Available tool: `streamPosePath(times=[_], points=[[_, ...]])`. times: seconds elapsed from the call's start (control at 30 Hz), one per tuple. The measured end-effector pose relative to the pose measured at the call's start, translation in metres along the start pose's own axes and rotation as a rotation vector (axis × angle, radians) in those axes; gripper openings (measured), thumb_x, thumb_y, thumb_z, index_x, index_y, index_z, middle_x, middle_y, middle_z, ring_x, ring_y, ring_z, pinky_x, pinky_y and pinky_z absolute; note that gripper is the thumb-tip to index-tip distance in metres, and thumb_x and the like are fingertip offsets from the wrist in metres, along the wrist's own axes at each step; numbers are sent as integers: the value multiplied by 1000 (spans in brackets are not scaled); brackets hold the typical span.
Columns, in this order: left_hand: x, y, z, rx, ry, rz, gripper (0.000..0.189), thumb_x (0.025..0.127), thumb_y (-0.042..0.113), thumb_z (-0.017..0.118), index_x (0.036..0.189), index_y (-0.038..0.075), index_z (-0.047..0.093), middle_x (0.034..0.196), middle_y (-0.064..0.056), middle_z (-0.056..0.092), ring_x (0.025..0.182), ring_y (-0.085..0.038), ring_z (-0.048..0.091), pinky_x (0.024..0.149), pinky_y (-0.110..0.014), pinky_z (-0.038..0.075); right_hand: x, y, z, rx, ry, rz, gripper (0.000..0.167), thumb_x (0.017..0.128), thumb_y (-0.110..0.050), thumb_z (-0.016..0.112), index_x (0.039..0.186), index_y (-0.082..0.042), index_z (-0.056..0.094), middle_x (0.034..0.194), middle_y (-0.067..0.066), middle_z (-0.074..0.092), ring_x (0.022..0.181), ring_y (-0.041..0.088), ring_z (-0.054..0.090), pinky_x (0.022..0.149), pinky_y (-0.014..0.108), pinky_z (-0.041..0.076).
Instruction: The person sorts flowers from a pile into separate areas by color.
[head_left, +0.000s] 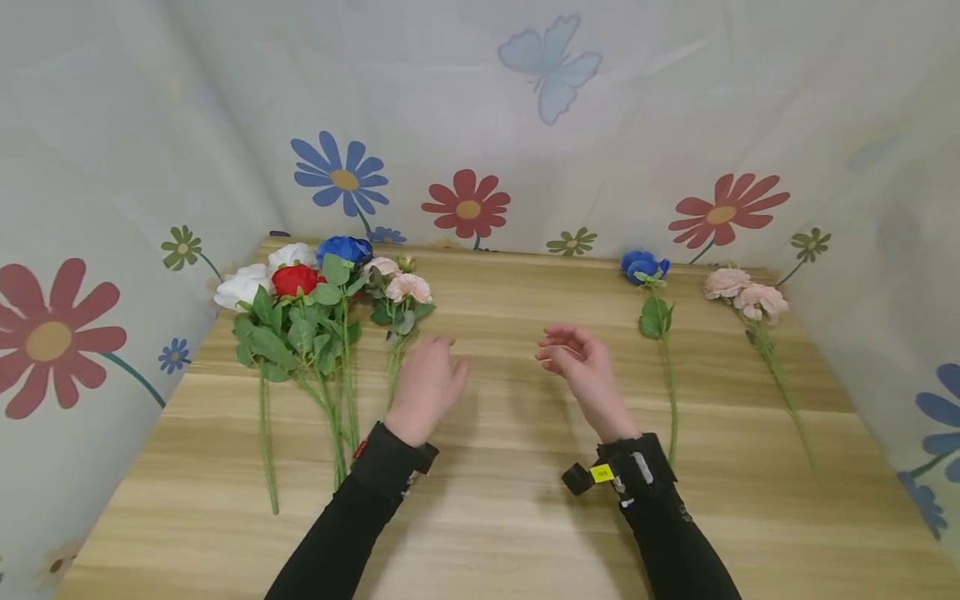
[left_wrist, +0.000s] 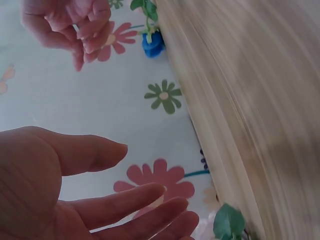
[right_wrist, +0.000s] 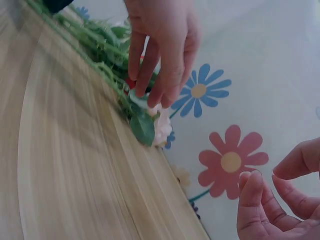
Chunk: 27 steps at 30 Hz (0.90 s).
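Note:
My left hand (head_left: 429, 385) hangs over the table, fingers relaxed and thumb apart, with nothing in its grasp. Closest to it is a pale pink flower stem (head_left: 409, 288), partly hidden behind the hand in the head view. My right hand (head_left: 583, 375) hovers to the right of the middle, fingers loosely bent and holding nothing. The single blue rose (head_left: 643, 267) lies to its right with its stem toward the near side. In the left wrist view the left fingers (left_wrist: 135, 210) are spread loosely; in the right wrist view the right fingers (right_wrist: 252, 200) curve softly.
At the left lie white roses (head_left: 244, 287), a red rose (head_left: 295, 280) and another blue rose (head_left: 345, 249), their leafy stems overlapping. A pink flower stem (head_left: 759, 302) lies far right. Behind the wooden table (head_left: 510, 533) hangs a flower-printed cloth (head_left: 420, 92).

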<state>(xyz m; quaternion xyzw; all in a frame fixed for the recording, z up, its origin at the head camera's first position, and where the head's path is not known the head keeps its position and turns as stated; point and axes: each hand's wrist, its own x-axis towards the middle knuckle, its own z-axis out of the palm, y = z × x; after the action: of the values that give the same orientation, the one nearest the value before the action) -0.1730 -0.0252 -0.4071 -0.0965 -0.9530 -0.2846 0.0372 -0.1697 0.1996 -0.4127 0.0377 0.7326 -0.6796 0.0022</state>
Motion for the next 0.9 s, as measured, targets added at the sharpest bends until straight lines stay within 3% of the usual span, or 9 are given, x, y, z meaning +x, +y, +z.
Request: streamPosePath(times=[0.17,0.27,0.37,0.47,0.67,0.8,0.9], points=[[-5,-12,-15,86,8,-46,33,98,22,64,115,-5,70,111,-22,73,92,-38,72,74,-47,60,-1,1,12,164,-61,49,28,100,-4,53,128,-1,52,107,2,63,94,10,66,86,22,57],[-8,-20,-23,142,1,-68,26,96,24,66,95,-2,73,91,-20,73,72,-34,69,56,-42,55,-3,2,18,228,-83,84,27,101,-5,52,127,-1,52,103,-2,65,92,11,66,85,23,56],[-10,-27,-29,185,-12,-72,28,94,22,69,76,1,68,74,-17,67,58,-29,63,48,-38,48,-6,5,24,243,-93,119,28,102,-6,50,129,1,51,100,-3,65,90,11,66,82,22,55],[-11,-35,-32,225,-29,-72,27,92,18,71,72,1,65,67,-15,64,54,-29,61,49,-39,50,-9,9,31,237,-106,149,32,102,-5,50,132,4,49,100,-2,65,89,11,66,82,22,54],[-13,-50,-32,294,-68,-70,27,88,20,76,75,-1,67,70,-19,68,59,-34,67,54,-44,55,-12,16,43,230,-129,158,38,100,-4,50,136,9,46,104,2,63,88,11,65,81,22,54],[-14,-53,-28,297,-105,-71,35,87,22,78,61,5,62,65,-16,67,57,-32,66,53,-43,54,-12,17,46,208,-144,159,35,101,-3,49,134,8,47,105,4,65,87,11,66,80,22,55],[-13,-53,-26,266,-145,-94,37,88,22,76,58,8,59,61,-12,63,54,-27,62,51,-40,50,-12,17,47,179,-149,157,34,102,-4,48,134,7,47,107,6,64,88,11,65,81,22,55]])
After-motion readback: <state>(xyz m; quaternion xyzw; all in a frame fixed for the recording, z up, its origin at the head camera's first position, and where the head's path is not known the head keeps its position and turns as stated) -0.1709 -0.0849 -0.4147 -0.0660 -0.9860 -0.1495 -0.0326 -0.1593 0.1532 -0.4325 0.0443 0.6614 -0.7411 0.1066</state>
